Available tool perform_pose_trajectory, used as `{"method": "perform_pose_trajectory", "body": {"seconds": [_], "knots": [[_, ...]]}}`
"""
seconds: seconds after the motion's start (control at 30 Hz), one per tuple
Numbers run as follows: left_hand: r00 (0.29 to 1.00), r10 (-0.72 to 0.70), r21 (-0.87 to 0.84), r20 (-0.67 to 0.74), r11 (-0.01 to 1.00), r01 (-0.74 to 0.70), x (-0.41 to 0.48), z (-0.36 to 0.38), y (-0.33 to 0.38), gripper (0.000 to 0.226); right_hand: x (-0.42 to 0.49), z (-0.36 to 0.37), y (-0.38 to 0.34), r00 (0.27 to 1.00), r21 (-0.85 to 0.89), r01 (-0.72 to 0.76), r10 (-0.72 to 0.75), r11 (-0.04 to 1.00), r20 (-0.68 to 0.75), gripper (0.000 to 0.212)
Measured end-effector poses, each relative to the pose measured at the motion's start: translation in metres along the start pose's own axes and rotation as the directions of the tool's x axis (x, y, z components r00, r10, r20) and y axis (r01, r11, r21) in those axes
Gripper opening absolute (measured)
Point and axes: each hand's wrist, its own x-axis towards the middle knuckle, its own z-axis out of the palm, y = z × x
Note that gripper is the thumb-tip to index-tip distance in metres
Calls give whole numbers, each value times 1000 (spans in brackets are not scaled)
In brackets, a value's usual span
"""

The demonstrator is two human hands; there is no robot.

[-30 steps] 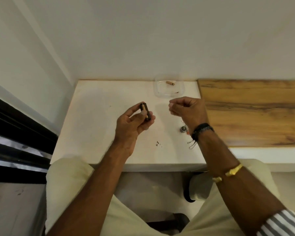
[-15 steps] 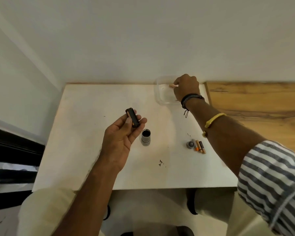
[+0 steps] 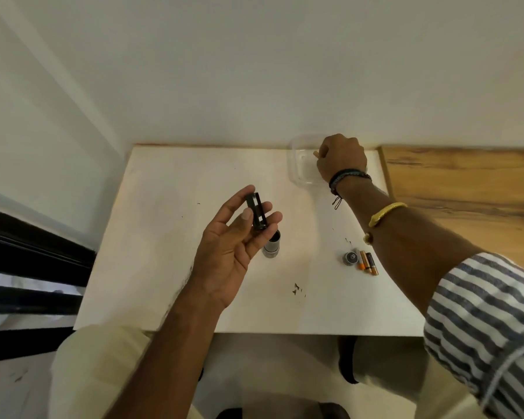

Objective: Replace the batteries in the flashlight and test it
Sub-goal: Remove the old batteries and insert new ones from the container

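The flashlight (image 3: pixel 272 244) is standing open on the tabletop (image 3: pixel 164 237), its cap (image 3: pixel 351 257) and two batteries (image 3: pixel 368 263) lying well apart, while the left hand (image 3: pixel 224 246) is pinching the empty-looking battery holder (image 3: pixel 256 215) and the right hand (image 3: pixel 341 158) is curling its fingers (image 3: pixel 322 152), grip unclear, over a battery (image 3: pixel 316 153) in the clear box (image 3: pixel 294 164); filling, closing and testing are waiting.

I'm at a white table (image 3: pixel 164 252) flush against a plain white wall (image 3: pixel 254 71). Wood-grain top (image 3: pixel 466 182) butts its right edge; black frame bars (image 3: pixel 28 252) on my left.
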Motion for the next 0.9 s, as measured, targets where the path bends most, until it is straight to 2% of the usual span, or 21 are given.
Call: {"method": "perform_pose_trajectory", "body": {"seconds": [0.07, 0.2, 0.27, 0.4, 0.5, 0.57, 0.63, 0.7, 0.83, 0.9], "knots": [[1000, 11, -1, -2, 1000, -11, -3, 2, -1, 35, -15, -9, -4, 1000, 87, 4, -2, 996, -28, 4], [999, 34, 45, -10, 998, -33, -14, 7, -5, 35, -65, -31, -10, 997, 380, 23, 7, 925, -78, 4], [999, 32, 55, -5, 998, -32, -23, 9, -9, 35, -96, -44, -13, 998, 549, 25, 12, 835, -64, 3], [1000, 28, 118, -10, 993, -26, -41, 9, -16, 34, -162, -64, -16, 999, 800, -49, 13, 599, 51, 17], [999, 34, 201, -34, 979, -26, -51, 7, -23, 33, -205, -74, -13, 994, 912, -96, -14, 398, 111, 22], [999, 28, 227, -41, 974, -18, -58, 6, -28, 32, -230, -78, -10, 990, 941, -83, -77, 327, 114, 23], [999, 22, 247, -40, 969, -12, -62, 5, -32, 32, -249, -78, -7, 986, 948, -58, -131, 313, 103, 24], [999, 26, 259, -33, 966, -16, -65, 3, -34, 32, -260, -77, -4, 983, 939, -30, -162, 343, 90, 23], [999, 32, 245, -25, 969, -25, -67, 3, -35, 33, -266, -69, 3, 973, 834, 121, -231, 538, 8, 20], [999, 34, 249, -17, 968, -29, -68, 2, -35, 34, -269, -68, 4, 963, 782, 184, -270, 595, -21, 19]]}}
